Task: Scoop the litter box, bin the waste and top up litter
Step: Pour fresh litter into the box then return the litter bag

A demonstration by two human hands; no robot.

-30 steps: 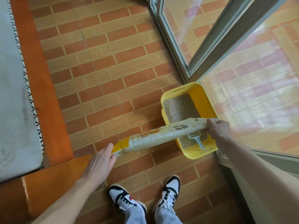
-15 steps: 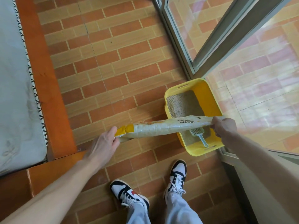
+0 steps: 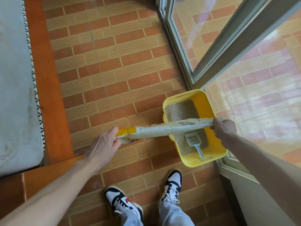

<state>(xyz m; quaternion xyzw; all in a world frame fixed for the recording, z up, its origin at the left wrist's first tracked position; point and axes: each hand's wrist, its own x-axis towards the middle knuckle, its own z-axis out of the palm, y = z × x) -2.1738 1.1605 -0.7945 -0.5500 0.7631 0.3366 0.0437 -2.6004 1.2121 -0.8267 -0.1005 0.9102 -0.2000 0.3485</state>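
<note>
Fingers of the right hand (image 3: pixel 224 128) are curled round one end of the litter bag (image 3: pixel 167 128), gripping it above the litter box (image 3: pixel 216 144). Fingers of the left hand (image 3: pixel 104 144) are closed on the opposite, yellow-printed end of the bag; the thumb lies along the top of that end and the remaining fingers are underneath, mostly hidden. Between the two hands the bag hangs as a long, slack, nearly flat strip, roughly horizontal, with its right portion crossing over the box and its left portion over the brick-pattern floor (image 3: pixel 114 62). Printed characters on the bag are visible near the right hand but too small to read. The yellow box stands on the floor against the sliding glass door (image 3: pixel 244 79), and it contains a layer of beige litter (image 3: pixel 179 110). A grey slotted scoop (image 3: pixel 194 142) lies in the near part of the box, on the litter, with its handle pointing toward the near rim. Two sneakers (image 3: pixel 172 185) stand on the floor just below the box. An orange wooden frame (image 3: pixel 47 79) borders the left side.
</note>
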